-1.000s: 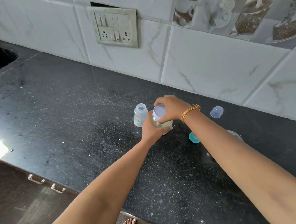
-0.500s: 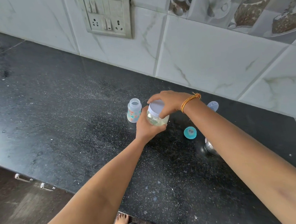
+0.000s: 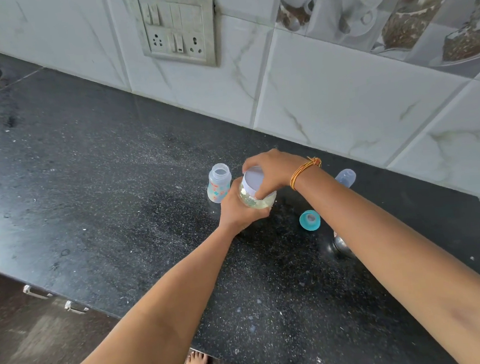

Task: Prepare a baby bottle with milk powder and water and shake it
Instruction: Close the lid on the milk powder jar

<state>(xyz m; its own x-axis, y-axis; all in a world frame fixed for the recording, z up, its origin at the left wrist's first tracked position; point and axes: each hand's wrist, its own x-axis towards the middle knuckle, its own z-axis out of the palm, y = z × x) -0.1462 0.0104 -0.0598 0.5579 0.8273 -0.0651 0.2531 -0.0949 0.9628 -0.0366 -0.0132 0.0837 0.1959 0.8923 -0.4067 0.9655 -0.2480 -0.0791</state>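
Jar (image 3: 256,199) upright on surface (image 3: 116,193); left hand (image 3: 240,211) wraps its body, right hand (image 3: 272,170) fingers (image 3: 248,163) closed on lid (image 3: 252,179) above. Open baby bottle (image 3: 219,184) just left of fingers.

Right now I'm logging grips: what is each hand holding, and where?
Left hand grips the jar around its body; right hand grasps its white lid at the rim.
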